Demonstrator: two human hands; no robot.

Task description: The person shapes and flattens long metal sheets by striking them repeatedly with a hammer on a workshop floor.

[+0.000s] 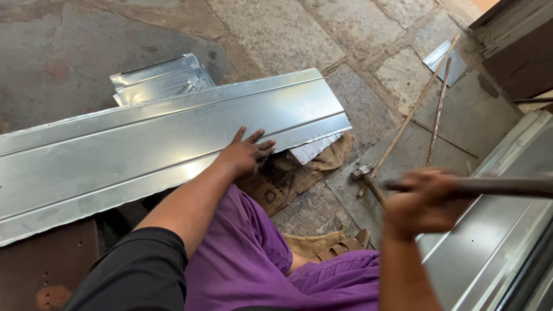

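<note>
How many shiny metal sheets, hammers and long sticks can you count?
Shiny ribbed galvanised metal sheets: 4
Wooden-handled steel hammers on the floor: 1
Long thin rusty rods: 2
Total: 7

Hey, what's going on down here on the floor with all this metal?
A person sits on a stone floor working sheet metal. Their left hand presses flat on a long ribbed metal sheet, near its lower edge. The right hand, blurred, grips a dark bar-like tool. A hammer lies on the floor between them, with two thin rods beyond and more metal panels at right.
</note>
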